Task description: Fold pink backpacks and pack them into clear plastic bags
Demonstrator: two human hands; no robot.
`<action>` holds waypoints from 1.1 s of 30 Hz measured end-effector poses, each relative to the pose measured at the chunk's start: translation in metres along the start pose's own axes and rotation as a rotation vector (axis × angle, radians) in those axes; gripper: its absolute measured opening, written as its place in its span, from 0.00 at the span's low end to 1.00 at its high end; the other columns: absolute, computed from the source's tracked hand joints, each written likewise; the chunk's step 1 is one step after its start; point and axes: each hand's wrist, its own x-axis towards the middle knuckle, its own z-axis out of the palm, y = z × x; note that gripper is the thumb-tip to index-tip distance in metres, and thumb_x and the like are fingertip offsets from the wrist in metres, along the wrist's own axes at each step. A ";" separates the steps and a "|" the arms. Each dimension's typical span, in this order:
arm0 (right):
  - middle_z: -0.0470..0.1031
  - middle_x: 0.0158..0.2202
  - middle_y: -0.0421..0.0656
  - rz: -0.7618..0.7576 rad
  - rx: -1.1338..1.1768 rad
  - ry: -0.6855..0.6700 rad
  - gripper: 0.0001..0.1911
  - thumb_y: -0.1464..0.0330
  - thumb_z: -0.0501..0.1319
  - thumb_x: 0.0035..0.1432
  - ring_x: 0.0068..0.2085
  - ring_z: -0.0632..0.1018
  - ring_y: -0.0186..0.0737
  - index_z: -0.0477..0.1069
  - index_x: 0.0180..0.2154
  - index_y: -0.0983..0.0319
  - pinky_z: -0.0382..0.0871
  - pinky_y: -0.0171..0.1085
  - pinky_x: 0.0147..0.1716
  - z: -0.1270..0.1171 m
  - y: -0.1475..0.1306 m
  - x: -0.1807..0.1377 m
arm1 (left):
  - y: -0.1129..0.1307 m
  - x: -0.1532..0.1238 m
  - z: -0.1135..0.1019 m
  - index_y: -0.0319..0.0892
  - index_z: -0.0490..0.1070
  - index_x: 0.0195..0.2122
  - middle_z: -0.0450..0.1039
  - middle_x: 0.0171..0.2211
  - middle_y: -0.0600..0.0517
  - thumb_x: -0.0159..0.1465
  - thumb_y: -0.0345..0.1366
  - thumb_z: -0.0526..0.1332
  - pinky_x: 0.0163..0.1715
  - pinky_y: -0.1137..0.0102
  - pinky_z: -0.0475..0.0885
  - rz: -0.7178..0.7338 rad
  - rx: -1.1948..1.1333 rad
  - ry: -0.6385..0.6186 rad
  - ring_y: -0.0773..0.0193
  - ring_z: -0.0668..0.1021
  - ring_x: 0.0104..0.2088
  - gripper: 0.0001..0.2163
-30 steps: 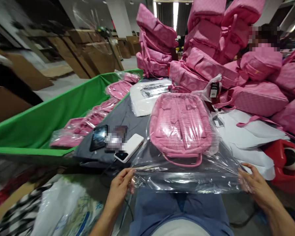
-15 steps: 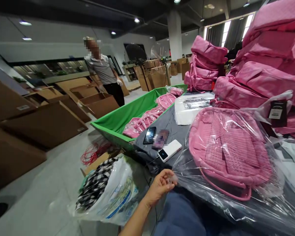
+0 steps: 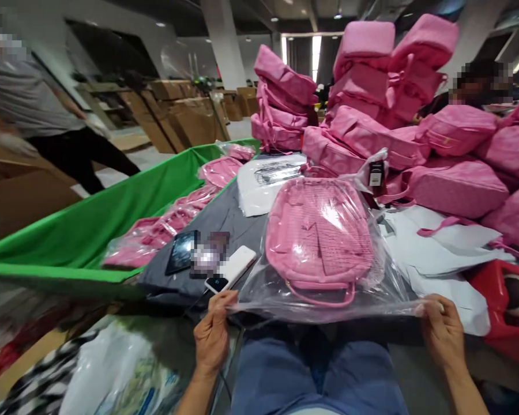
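The person's left hand [image 3: 211, 340] and right hand [image 3: 442, 337] are bare, without gloves, rings or watch, both forearms are uncovered with no sleeves in view, and the legs wear blue trousers [image 3: 315, 374].

Backpack [image 3: 320, 236] inside bag [image 3: 384, 288], on table [image 3: 225, 213]

So there's a pink backpack [image 3: 319, 236] sitting inside a clear plastic bag [image 3: 328, 300], lying flat on the grey table with its front panel facing up and its carry handle pointing toward the person. The fabric has a fine grid pattern, and the plastic over it is shiny and wrinkled. The bag's open end sticks out past the handle and is stretched out wide along the near table edge, pinched at both corners and lifted slightly.
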 end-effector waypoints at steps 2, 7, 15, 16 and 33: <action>0.68 0.20 0.35 0.013 0.052 0.050 0.34 0.38 0.70 0.43 0.21 0.68 0.35 0.68 0.38 0.58 0.57 0.34 0.20 0.017 -0.003 0.006 | 0.000 0.006 0.005 0.43 0.83 0.39 0.80 0.33 0.48 0.61 0.63 0.61 0.49 0.62 0.75 -0.102 0.037 0.026 0.53 0.80 0.40 0.27; 0.59 0.14 0.30 0.016 0.096 0.122 0.32 0.39 0.68 0.45 0.17 0.62 0.32 0.65 0.35 0.58 0.53 0.33 0.19 0.036 -0.002 0.013 | 0.007 0.033 0.020 0.40 0.83 0.41 0.71 0.19 0.54 0.59 0.63 0.59 0.37 0.63 0.75 -0.172 0.184 -0.065 0.57 0.76 0.26 0.30; 0.60 0.15 0.30 -0.031 0.073 0.111 0.30 0.39 0.65 0.52 0.17 0.63 0.33 0.64 0.38 0.57 0.54 0.33 0.18 0.035 0.000 0.005 | 0.060 -0.001 0.069 0.47 0.72 0.58 0.76 0.55 0.42 0.71 0.45 0.58 0.66 0.49 0.55 0.671 0.588 -0.115 0.47 0.72 0.60 0.17; 0.61 0.15 0.30 -0.030 0.071 0.126 0.30 0.39 0.65 0.52 0.17 0.63 0.33 0.64 0.38 0.57 0.54 0.33 0.18 0.035 0.000 0.005 | 0.068 -0.008 0.081 0.48 0.72 0.58 0.75 0.56 0.43 0.70 0.46 0.60 0.67 0.48 0.52 0.761 0.604 -0.244 0.46 0.70 0.62 0.17; 0.60 0.15 0.29 0.008 0.138 0.109 0.30 0.38 0.64 0.52 0.17 0.62 0.34 0.63 0.37 0.56 0.53 0.34 0.18 0.035 0.005 0.006 | 0.097 -0.008 0.103 0.43 0.70 0.39 0.72 0.34 0.50 0.67 0.41 0.67 0.40 0.60 0.63 0.853 0.895 -0.659 0.53 0.73 0.36 0.09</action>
